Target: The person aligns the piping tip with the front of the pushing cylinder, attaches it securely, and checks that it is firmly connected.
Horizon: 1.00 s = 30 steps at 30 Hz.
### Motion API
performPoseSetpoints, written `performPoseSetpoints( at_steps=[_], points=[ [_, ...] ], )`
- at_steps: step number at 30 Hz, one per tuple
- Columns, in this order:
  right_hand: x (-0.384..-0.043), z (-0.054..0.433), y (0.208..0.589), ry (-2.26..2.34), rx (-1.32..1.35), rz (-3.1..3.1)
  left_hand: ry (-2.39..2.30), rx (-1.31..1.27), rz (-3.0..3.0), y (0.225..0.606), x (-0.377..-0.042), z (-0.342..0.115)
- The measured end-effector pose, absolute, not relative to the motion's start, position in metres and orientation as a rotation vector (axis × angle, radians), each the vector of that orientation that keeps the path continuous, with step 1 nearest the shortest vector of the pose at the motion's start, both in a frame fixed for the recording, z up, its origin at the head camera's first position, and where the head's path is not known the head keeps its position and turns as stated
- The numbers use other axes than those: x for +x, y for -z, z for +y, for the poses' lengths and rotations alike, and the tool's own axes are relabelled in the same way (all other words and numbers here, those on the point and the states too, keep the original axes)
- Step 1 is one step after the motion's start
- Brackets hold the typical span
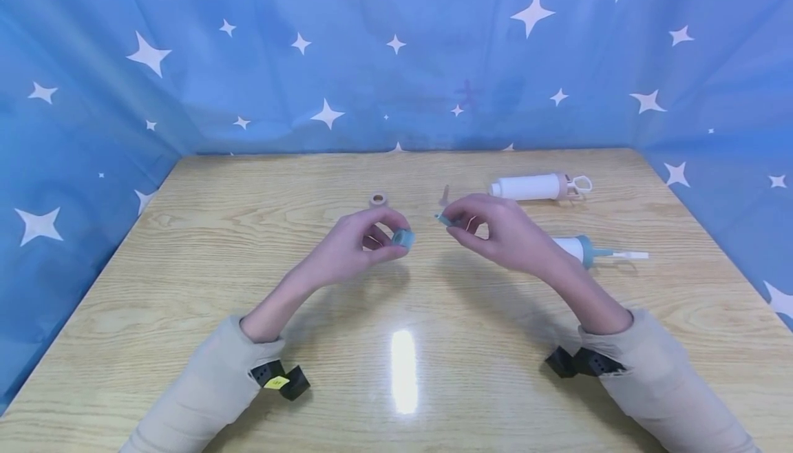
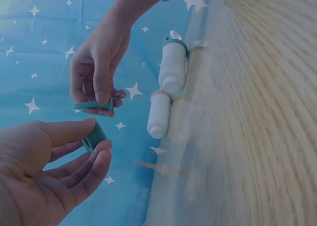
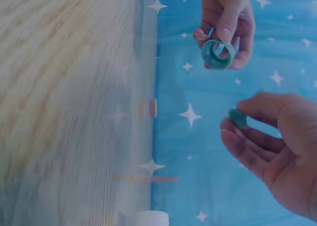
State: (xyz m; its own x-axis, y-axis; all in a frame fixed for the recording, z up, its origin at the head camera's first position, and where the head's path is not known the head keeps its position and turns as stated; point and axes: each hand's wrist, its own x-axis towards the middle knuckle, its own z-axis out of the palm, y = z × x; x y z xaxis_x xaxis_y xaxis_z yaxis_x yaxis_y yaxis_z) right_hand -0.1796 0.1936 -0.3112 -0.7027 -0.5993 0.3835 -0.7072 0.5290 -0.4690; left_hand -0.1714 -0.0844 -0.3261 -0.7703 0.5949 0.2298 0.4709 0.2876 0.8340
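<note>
Over the middle of the table, my left hand point(image 1: 353, 241) pinches a teal open ring-shaped cap point(image 1: 405, 238) between thumb and fingers. In the right wrist view that cap point(image 3: 210, 60) shows its round opening. To its right, my right hand point(image 1: 504, 233) pinches a small, thin teal piece point(image 1: 443, 219). Seen from the left wrist, this piece point(image 2: 85, 105) looks flat and narrow, partly covered by the fingers. Cap and piece are apart, both held above the tabletop.
Behind the hands lie a pink ring point(image 1: 378, 204) and a slim pink piece point(image 1: 444, 198). At the right lies a white tube point(image 1: 526, 187) with pink collar and loop handle. Nearer lies another white tube point(image 1: 568, 247) with teal collar, partly hidden by my right hand. A starry blue curtain point(image 1: 359, 81) borders the table.
</note>
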Motion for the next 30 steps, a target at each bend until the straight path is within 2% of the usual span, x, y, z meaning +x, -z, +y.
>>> performPoseSetpoints(
  at_steps=[30],
  points=[
    [-0.163, 0.195, 0.292, -0.899, 1.152, -2.525, -1.776, 1.021, 2.404, 0.318, -0.155, -0.073]
  ],
)
